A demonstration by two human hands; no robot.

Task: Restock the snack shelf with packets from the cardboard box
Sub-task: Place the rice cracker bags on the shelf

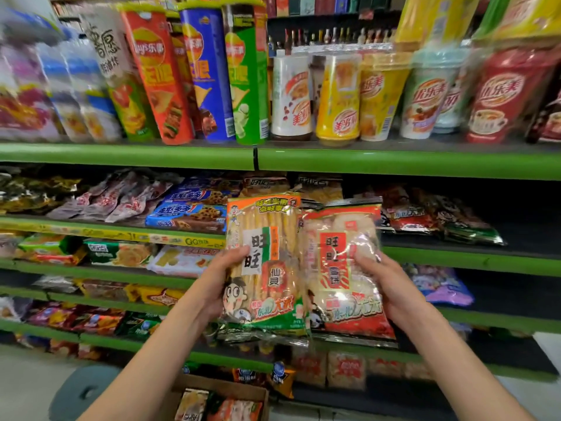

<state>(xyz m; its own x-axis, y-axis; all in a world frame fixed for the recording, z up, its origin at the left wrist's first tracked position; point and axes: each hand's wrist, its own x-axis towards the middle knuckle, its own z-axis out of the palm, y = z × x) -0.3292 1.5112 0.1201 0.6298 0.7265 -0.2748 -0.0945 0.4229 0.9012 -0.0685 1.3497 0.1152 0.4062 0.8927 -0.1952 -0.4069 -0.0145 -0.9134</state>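
L hand [220, 282] grips 1 green packet [263, 268]; R hand [387, 285] 1 red packet [346, 268].

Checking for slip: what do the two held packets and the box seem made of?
Green-orange packet and red packet: glossy, partly clear plastic film by the look, glare and crinkles showing. Cardboard box: matt brown rim, likely cardboard.

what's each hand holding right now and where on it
The left hand grips the green-and-orange rice cracker packet by its left edge; the right hand grips the red rice cracker packet by its right edge.
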